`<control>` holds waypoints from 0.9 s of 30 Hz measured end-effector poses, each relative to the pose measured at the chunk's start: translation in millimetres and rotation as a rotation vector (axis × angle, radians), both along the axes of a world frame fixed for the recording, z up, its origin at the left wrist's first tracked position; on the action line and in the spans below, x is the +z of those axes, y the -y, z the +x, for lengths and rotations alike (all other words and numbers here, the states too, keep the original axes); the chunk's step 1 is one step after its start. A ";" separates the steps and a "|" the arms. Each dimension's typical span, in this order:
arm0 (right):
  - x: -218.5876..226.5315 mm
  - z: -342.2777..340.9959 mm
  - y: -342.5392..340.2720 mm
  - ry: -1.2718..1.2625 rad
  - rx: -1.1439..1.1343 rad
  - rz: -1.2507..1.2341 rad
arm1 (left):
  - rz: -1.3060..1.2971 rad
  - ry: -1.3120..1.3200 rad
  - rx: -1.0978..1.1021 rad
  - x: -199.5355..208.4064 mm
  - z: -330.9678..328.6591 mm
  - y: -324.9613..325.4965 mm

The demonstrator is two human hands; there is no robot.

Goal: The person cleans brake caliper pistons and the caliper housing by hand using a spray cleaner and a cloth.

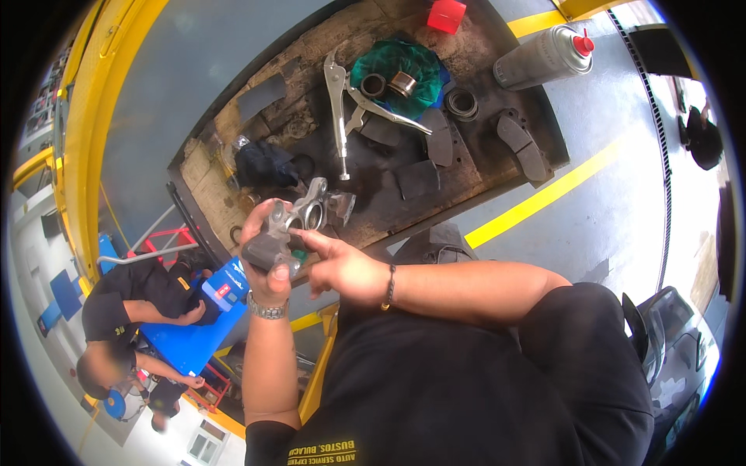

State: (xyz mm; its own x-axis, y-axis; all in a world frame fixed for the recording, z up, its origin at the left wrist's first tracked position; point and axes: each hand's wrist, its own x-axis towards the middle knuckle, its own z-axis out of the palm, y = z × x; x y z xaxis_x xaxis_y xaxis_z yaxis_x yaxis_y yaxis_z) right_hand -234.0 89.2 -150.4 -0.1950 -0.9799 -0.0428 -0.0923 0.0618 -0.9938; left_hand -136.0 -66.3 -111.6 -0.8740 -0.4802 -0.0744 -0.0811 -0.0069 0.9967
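Observation:
A grey metal brake caliper (270, 250) with two round bores is held up over the near edge of the bench. My left hand (273, 286) is closed around its body, thumb on the near side and fingers behind. The index finger of my right hand (346, 270) stretches out and touches the caliper by one bore; the other fingers are partly curled, and I see nothing gripped in them. A small patch of green shows between the hands, too hidden to name. Beyond the caliper lie locking pliers (336, 101) and a piston (402, 84) on a green cloth (420, 60).
On the worn bench (373, 208) are brake pads (522, 147), stacked rings (461, 103), a dark cloth bundle (264, 163) and a red box (446, 15). A spray can (536, 58) stands at the far right. Co-workers sit at left near a blue panel (183, 334), by a yellow post (101, 101).

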 end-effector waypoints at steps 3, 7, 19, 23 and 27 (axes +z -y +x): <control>-12.2 -14.8 -8.8 -0.716 0.072 -0.110 | -0.048 0.020 -0.019 0.3 4.0 -5.3; -11.9 6.8 -0.6 -0.031 -0.074 -0.100 | -0.085 0.007 -0.003 -0.2 5.7 -7.3; -11.7 -50.1 6.5 -0.737 0.289 -0.115 | 0.002 0.111 0.031 5.7 -7.9 -0.5; -24.1 3.8 9.8 -0.170 -0.143 -0.327 | 0.081 0.023 0.064 4.7 -10.3 0.6; -37.1 -13.3 -7.4 -0.770 -0.030 -0.275 | 0.035 0.030 0.018 3.2 -5.1 -6.4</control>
